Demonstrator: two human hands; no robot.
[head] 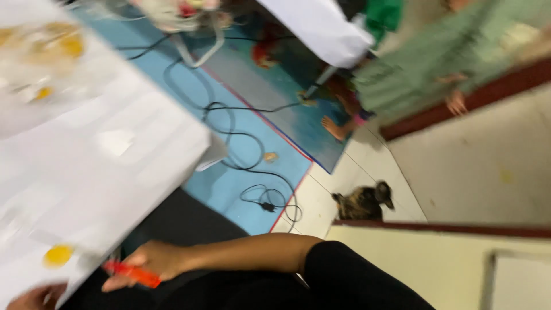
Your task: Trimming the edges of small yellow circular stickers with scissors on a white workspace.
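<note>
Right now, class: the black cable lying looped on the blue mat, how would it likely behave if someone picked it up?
The black cable lies in loose curves and a small coil, so it is probably floppy and would sag. It looks thin, so likely light. Its loops across the blue mat might snag or drag along.

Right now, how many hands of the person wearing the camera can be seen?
2. The right hand is at the bottom, holding a red tool. The left hand shows only partly at the bottom left corner, under the white table edge.
</note>
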